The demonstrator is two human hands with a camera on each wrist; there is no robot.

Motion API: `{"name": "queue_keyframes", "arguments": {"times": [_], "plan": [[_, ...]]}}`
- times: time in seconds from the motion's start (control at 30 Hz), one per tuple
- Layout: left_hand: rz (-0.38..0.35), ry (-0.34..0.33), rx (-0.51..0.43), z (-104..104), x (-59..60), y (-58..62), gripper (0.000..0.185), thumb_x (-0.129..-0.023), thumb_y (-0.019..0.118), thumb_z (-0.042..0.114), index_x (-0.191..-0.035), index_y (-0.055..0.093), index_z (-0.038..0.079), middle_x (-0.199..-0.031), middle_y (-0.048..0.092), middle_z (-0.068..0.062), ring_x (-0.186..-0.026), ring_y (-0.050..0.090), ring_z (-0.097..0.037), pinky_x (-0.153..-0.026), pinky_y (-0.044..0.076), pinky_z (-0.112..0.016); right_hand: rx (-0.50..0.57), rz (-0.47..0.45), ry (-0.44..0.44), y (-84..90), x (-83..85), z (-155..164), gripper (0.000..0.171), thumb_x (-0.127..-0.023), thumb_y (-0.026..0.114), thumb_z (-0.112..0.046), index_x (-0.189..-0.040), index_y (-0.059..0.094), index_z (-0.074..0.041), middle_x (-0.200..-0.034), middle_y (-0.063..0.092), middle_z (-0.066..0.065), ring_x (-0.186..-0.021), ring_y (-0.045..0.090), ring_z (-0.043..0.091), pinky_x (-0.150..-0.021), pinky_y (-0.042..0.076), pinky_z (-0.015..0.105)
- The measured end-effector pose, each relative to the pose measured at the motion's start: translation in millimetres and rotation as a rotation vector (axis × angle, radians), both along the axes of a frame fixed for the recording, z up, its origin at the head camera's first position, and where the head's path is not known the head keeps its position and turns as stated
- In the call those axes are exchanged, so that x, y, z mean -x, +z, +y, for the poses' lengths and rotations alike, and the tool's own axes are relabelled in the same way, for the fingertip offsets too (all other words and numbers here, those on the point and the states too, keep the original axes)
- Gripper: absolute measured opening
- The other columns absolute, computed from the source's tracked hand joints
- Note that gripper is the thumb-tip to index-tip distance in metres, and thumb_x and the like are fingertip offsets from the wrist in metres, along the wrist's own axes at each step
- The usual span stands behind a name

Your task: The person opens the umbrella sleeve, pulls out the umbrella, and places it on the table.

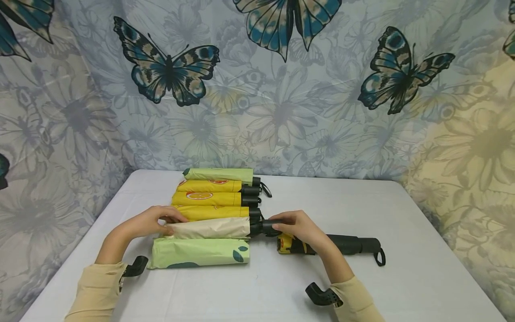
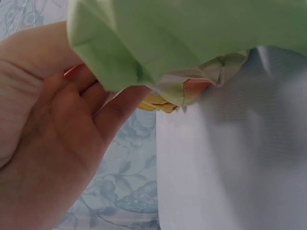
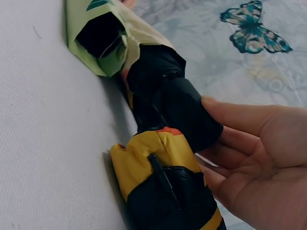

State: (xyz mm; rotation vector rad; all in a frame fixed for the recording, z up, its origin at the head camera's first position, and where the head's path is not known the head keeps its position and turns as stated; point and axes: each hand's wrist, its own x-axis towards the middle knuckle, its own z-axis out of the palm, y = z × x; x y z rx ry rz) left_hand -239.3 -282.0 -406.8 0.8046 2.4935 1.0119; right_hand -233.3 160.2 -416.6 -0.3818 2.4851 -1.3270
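Observation:
Several folded umbrellas lie in a stack of rows on the table, and both hands are on the cream-sleeved umbrella point(image 1: 213, 228). My left hand point(image 1: 154, 220) pinches its left end between thumb and fingers; in the left wrist view a green sleeve point(image 2: 182, 38) hides part of those fingers. At the other end, my right hand point(image 1: 295, 226) grips the black handle point(image 3: 184, 115), thumb on one side and fingers on the other. Directly in front lies the light green sleeve point(image 1: 193, 253) with leaf prints, its right end gaping and dark inside in the right wrist view.
Behind are three yellow umbrellas point(image 1: 211, 199) with orange-slice prints, then a light green one point(image 1: 219, 174) at the back. A black-and-yellow umbrella point(image 1: 348, 244) with a wrist loop lies under the right forearm. Patterned butterfly cloth point(image 1: 281, 112) hangs behind the white table point(image 1: 330, 203).

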Motion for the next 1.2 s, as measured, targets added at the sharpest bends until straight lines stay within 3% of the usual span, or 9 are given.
{"name": "queue_keyframes", "arguments": {"times": [0.2, 0.33, 0.6, 0.93, 1.2], "plan": [[0.024, -0.005, 0.010, -0.5, 0.1, 0.1, 0.037, -0.085, 0.074, 0.014, -0.122, 0.068, 0.012, -0.123, 0.066, -0.012, -0.104, 0.065, -0.013, -0.088, 0.054, -0.029, 0.060, -0.056, -0.076, 2.5, -1.6, 5.1, 0.034, -0.091, 0.068, -0.033, -0.120, 0.070, -0.015, -0.127, 0.067, 0.011, -0.112, 0.064, 0.024, -0.088, 0.057, 0.037], [0.034, 0.002, 0.022, -1.8, 0.6, -1.1, 0.037, -0.085, 0.074, 0.015, -0.121, 0.067, 0.011, -0.121, 0.067, -0.011, -0.104, 0.065, -0.013, -0.090, 0.053, -0.028, 0.119, -0.088, -0.119, 5.2, -3.0, 11.6, 0.036, -0.092, 0.067, -0.034, -0.123, 0.068, -0.015, -0.130, 0.065, 0.011, -0.120, 0.061, 0.026, -0.098, 0.053, 0.044], [0.062, 0.000, 0.030, -1.2, 1.6, -1.5, 0.033, -0.085, 0.074, 0.016, -0.118, 0.069, 0.013, -0.118, 0.069, -0.009, -0.105, 0.064, -0.013, -0.091, 0.054, -0.029, 0.171, -0.085, -0.168, 6.2, -5.7, 27.3, 0.044, -0.092, 0.066, -0.041, -0.127, 0.066, -0.013, -0.135, 0.061, 0.009, -0.129, 0.053, 0.029, -0.109, 0.044, 0.051], [0.054, -0.008, 0.009, -1.4, 3.5, -4.4, 0.029, -0.086, 0.073, 0.010, -0.115, 0.070, 0.013, -0.115, 0.069, -0.010, -0.096, 0.065, -0.004, -0.086, 0.055, -0.025, 0.204, -0.087, -0.226, 9.5, -12.0, 39.6, 0.045, -0.092, 0.065, -0.041, -0.126, 0.066, -0.010, -0.139, 0.057, 0.012, -0.131, 0.051, 0.030, -0.109, 0.045, 0.050], [0.064, -0.009, -0.011, -0.1, 3.7, -5.7, 0.028, -0.086, 0.072, 0.009, -0.113, 0.071, 0.012, -0.112, 0.070, -0.011, -0.093, 0.065, -0.004, -0.082, 0.056, -0.025, 0.226, -0.088, -0.266, 15.2, -15.1, 43.4, 0.049, -0.094, 0.064, -0.039, -0.130, 0.062, -0.005, -0.141, 0.055, 0.016, -0.130, 0.052, 0.031, -0.109, 0.045, 0.050]]}}
